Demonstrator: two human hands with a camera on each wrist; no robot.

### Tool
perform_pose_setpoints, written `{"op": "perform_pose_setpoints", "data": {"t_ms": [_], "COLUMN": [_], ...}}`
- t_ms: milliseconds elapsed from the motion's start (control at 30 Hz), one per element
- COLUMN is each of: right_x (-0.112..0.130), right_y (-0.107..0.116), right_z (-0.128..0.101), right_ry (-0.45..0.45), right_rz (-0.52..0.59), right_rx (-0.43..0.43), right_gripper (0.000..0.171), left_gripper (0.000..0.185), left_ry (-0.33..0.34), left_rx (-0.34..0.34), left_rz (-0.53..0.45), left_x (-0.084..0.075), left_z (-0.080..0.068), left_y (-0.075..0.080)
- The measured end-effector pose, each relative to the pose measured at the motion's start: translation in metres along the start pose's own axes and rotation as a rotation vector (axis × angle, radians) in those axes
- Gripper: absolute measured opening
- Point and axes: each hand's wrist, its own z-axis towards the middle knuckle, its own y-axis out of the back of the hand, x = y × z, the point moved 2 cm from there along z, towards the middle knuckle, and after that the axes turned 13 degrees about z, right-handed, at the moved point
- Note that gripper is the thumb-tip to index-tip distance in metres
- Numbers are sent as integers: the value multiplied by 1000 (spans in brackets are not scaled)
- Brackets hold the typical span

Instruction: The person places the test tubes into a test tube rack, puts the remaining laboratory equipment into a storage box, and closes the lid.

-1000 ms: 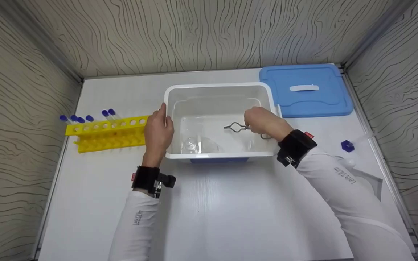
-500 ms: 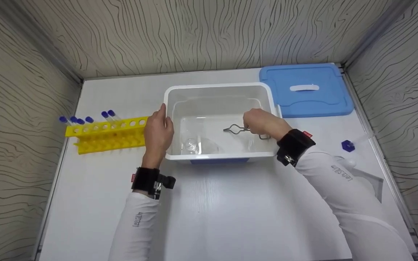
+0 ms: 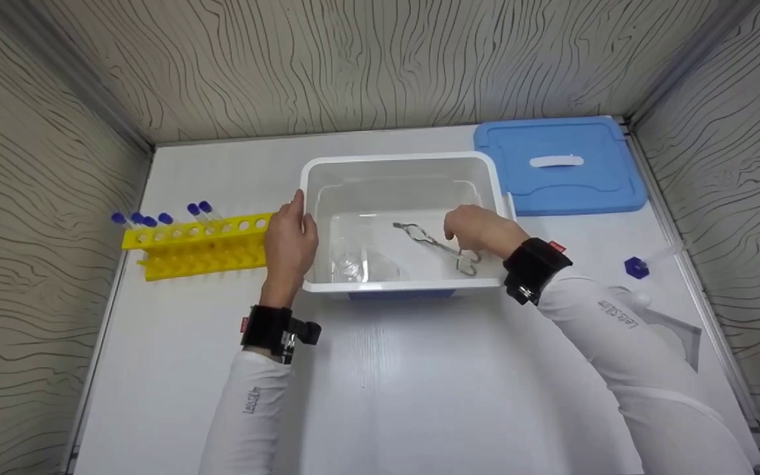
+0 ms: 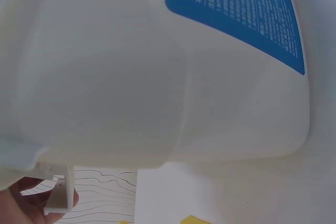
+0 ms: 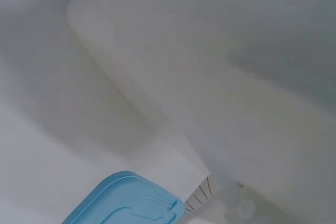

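Note:
A white plastic storage box (image 3: 396, 286) stands in the middle of the table. My left hand (image 3: 289, 247) grips its left rim; in the left wrist view, fingers (image 4: 18, 205) show behind a white latch (image 4: 60, 198). Inside the box, metal crucible tongs (image 3: 427, 239) lie slanted on the floor, their looped handles toward the near right. Above them, reaching over the box's right side, my right hand (image 3: 482, 229) has loosely bent fingers and appears apart from the tongs. Its fingertips are partly hidden, and neither fingers nor tongs show in the right wrist view.
Clear glassware (image 3: 349, 266) sits in the box's near left corner. A yellow rack (image 3: 202, 247) with several blue-capped test tubes stands left. At the back right lies a blue lid (image 3: 561, 181). A clear cylinder with a blue hexagonal base (image 3: 636, 267) lies near the right edge.
My right hand has let go of the tongs. They have swung from nearly level to slanted and now lie lower in the box. My left hand keeps its place on the rim.

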Motion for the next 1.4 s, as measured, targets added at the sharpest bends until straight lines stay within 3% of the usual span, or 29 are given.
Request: {"op": "perform_pose_setpoints", "data": {"t_ms": [200, 400, 600, 833, 1033, 1400], "right_x": [-1, 1, 5, -1, -19, -79], "right_y": [2, 6, 13, 19, 16, 7], "right_z": [0, -4, -22, -56, -82, -134], "right_ry": [32, 92, 132, 159, 139, -16], "right_rz": [-2, 84, 246, 503, 522, 565], "right_rx": [-49, -161, -348, -667, -848, -940], "right_gripper": [34, 37, 30, 28, 27, 35], "left_gripper": [49, 48, 48, 48, 48, 48], "left_ry": [6, -6, -12, -1, 4, 7], "left_rx": [-9, -18, -25, -21, -21, -22], "left_rz": [-5, 2, -12, -11, 6, -5], "left_x": [1, 2, 0, 1, 3, 6], "left_z": [-1, -1, -1, 1, 0, -3], "left_y": [2, 2, 2, 5, 5, 8]}}
